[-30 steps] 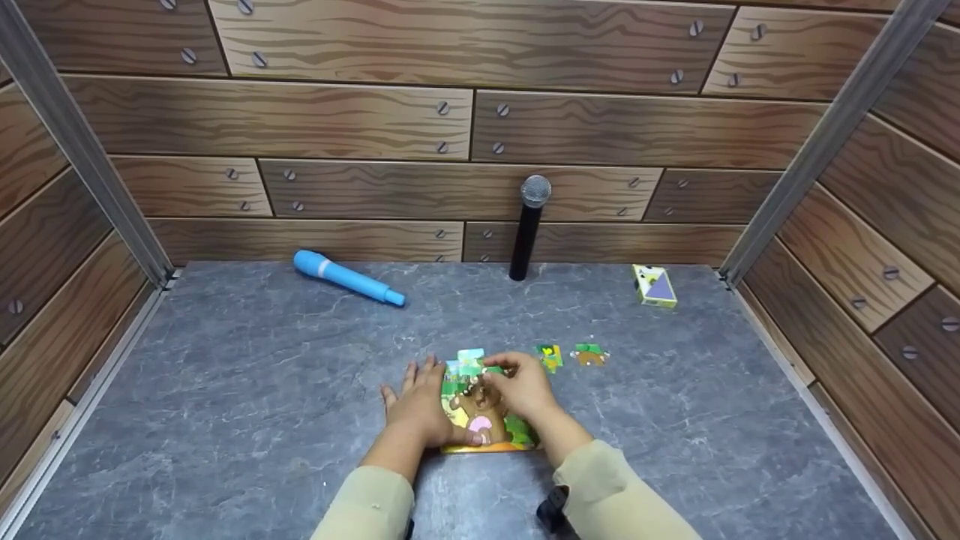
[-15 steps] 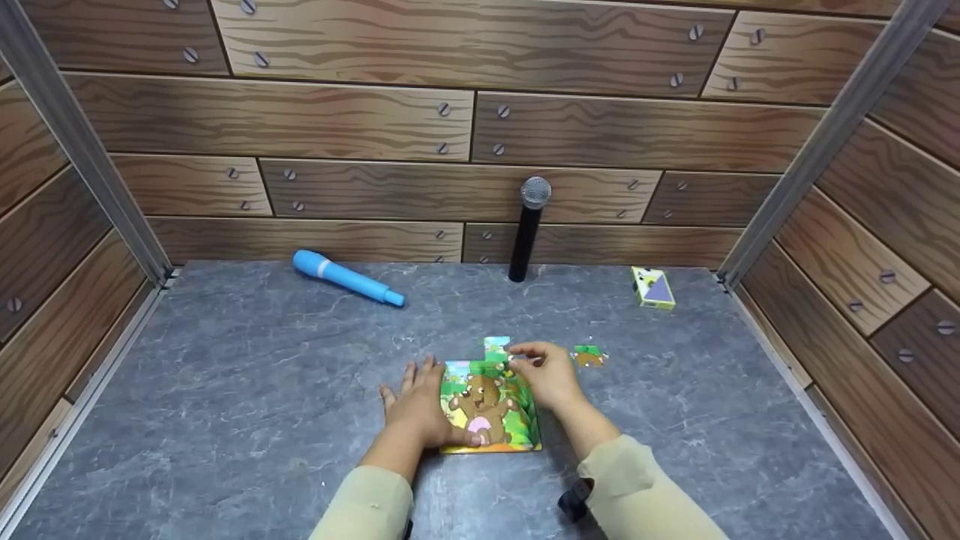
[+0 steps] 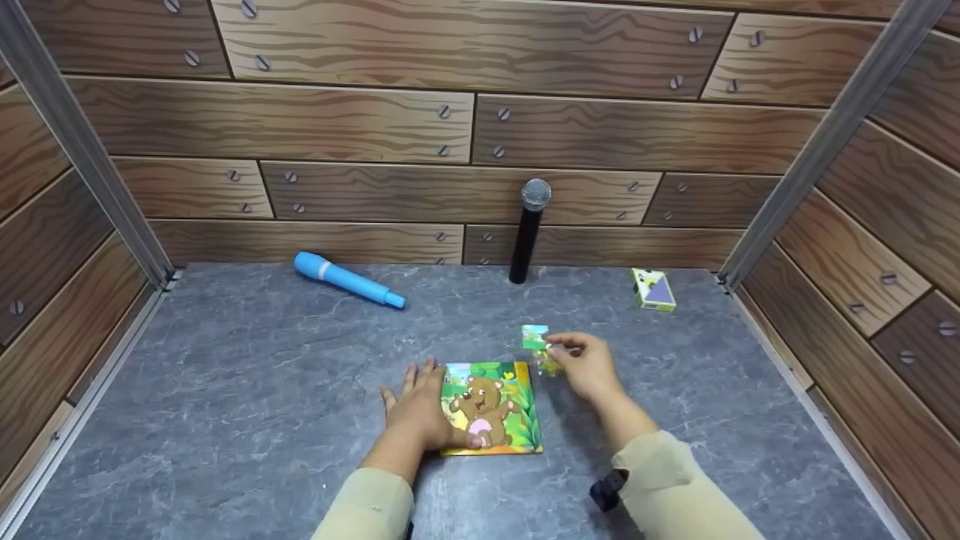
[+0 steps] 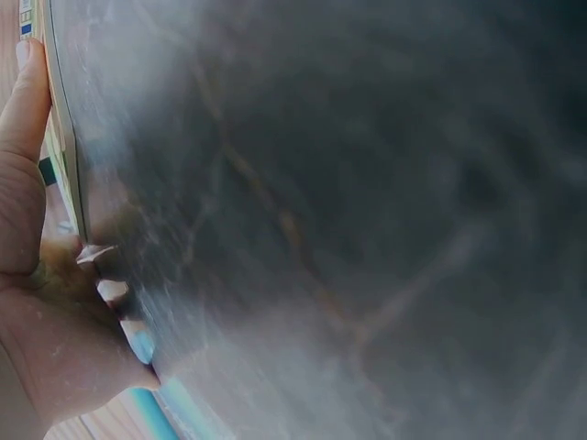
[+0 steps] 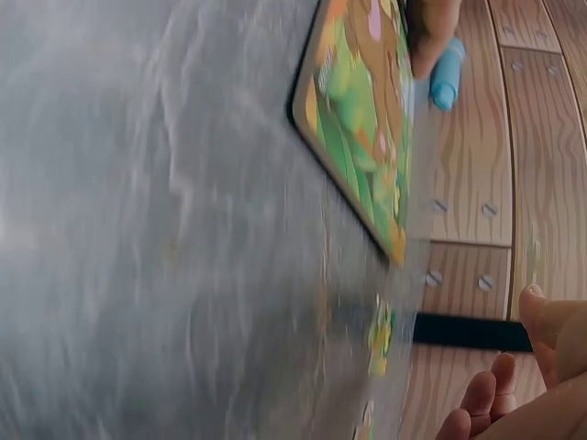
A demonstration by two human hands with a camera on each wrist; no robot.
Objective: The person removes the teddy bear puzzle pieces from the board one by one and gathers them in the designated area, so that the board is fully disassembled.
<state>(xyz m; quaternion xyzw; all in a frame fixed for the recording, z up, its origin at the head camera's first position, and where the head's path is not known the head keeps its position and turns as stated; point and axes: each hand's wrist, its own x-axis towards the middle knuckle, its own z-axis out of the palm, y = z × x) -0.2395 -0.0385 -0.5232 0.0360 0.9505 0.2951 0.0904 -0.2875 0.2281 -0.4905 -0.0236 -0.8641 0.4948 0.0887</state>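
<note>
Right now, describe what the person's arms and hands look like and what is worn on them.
Both hands, left hand and right hand, are bare. Pale beige long sleeves cover both forearms to the wrist. A small black device sits under the right sleeve's cuff. No rings or markings show.

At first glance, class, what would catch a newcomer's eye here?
The bright bear puzzle at the middle of the grey table, steadied by the left hand. Just right of it, the right hand pinches a loose puzzle piece. At the back wall, a black microphone stands and a blue microphone lies.
</note>
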